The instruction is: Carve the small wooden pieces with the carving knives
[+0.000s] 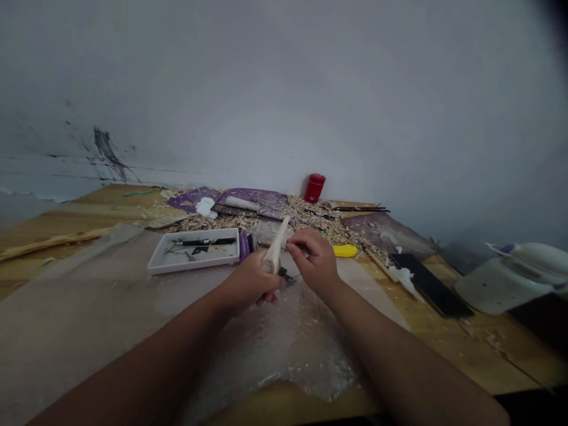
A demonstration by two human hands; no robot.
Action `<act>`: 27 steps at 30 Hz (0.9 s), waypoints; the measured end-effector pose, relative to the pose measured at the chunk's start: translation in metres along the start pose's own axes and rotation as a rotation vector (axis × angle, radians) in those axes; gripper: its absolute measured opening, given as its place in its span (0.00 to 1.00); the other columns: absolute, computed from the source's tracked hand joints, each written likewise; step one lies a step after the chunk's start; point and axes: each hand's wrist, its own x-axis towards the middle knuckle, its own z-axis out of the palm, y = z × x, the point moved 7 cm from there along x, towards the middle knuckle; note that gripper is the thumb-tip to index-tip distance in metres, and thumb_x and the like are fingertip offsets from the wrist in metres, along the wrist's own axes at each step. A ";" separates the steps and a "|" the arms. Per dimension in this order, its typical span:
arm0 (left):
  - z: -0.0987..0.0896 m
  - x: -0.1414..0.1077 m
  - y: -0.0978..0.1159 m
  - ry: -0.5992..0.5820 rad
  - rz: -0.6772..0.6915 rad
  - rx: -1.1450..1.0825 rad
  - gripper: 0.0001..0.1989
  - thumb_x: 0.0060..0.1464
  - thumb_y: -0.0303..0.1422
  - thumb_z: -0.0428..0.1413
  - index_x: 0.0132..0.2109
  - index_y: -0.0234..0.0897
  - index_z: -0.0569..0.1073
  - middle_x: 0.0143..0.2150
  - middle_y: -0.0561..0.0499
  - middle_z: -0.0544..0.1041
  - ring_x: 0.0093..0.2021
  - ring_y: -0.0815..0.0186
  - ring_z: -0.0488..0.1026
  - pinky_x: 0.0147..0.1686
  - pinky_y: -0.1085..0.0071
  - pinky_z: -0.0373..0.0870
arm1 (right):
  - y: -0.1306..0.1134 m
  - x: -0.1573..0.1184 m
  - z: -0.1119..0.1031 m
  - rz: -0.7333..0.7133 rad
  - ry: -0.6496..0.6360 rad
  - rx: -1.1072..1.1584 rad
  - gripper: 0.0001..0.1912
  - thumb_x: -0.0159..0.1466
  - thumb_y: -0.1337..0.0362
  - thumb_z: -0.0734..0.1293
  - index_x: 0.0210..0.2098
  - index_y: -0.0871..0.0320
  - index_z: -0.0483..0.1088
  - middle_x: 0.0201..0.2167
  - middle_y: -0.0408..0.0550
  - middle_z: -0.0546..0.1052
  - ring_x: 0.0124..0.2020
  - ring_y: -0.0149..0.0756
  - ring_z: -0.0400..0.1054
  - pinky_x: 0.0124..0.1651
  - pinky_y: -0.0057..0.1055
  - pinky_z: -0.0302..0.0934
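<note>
Left hand (249, 283) has its fingers closed around a pale carved wood piece (275, 251), which stands tilted between both hands at frame centre. Right hand (314, 260) is curled shut against the wood; whatever it grips is hidden. Below, crinkled clear plastic sheet (284, 349) lies over a wooden table (461, 349). White tray (193, 251) with dark tools sits left of the hands, curly wood shavings (310, 216) behind, and a red canister (315, 188) stands against the white wall (284, 100).
</note>
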 end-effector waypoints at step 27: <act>0.005 -0.002 0.007 -0.022 0.049 0.161 0.07 0.35 0.21 0.51 0.24 0.36 0.61 0.15 0.59 0.63 0.12 0.74 0.62 0.09 0.80 0.57 | -0.003 -0.003 -0.004 0.052 0.059 -0.055 0.03 0.58 0.67 0.61 0.27 0.56 0.65 0.22 0.41 0.68 0.23 0.28 0.62 0.27 0.26 0.57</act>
